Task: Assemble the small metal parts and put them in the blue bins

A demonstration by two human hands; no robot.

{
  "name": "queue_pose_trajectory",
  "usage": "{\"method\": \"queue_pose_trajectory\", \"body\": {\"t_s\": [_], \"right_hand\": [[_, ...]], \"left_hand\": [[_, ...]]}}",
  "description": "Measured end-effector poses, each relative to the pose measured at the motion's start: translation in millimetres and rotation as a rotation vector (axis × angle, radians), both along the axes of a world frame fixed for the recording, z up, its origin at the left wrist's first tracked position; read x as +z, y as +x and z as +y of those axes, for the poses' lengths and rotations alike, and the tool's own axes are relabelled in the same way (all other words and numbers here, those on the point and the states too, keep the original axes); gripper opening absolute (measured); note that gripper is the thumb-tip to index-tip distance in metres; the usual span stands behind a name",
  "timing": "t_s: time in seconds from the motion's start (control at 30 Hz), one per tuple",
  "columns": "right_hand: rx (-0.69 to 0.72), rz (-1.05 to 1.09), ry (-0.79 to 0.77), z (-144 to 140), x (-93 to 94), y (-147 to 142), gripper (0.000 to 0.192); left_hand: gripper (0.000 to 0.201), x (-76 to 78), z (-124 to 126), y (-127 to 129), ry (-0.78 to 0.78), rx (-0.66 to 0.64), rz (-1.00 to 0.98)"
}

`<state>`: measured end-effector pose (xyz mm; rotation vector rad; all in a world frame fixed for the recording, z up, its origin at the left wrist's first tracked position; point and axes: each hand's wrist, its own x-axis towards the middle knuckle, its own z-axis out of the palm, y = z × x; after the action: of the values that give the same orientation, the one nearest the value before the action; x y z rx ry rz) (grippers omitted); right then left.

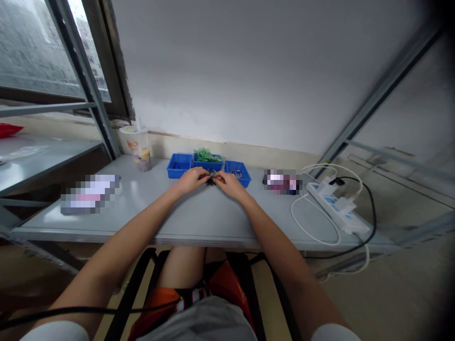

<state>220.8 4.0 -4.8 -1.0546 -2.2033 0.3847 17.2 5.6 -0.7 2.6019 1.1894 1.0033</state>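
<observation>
My left hand [194,179] and my right hand [228,183] meet over the tabletop, just in front of three blue bins. The fingers of both are drawn together in a pinch, and whatever sits in them is too small to name. Between and beneath the fingertips lies a small heap of thin black and silvery pieces [211,181]. The left blue bin [179,166] has a few dark bits in it. Green pieces [204,155] fill the middle blue bin [207,166]. Thin, shiny metal pieces [235,174] lie in the right blue bin [243,180].
A lidded drink cup [141,150] stands at the back left, with a blurred-out flat object [90,193] nearer the front. On the right are another blurred-out object [282,182] and a white power strip [337,208] with looping cables. Metal shelf posts [95,104] frame the table.
</observation>
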Motion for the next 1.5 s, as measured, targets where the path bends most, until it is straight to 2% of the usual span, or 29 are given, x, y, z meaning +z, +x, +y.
{"method": "queue_pose_trajectory", "body": {"t_s": [0.17, 1.07, 1.5], "right_hand": [[0.019, 0.008, -0.002, 0.6, -0.9, -0.4, 0.012], [-0.007, 0.015, -0.004, 0.6, 1.1, 0.4, 0.008], [-0.014, 0.012, -0.008, -0.1, 3.8, 2.5, 0.014]], "left_hand": [[0.019, 0.2, -1.0, 0.7, 0.029, -0.036, 0.008], [0.019, 0.5, -1.5, -0.1, -0.003, -0.023, 0.028], [0.023, -0.9, 0.3, -1.0, -0.001, 0.003, 0.047]]}}
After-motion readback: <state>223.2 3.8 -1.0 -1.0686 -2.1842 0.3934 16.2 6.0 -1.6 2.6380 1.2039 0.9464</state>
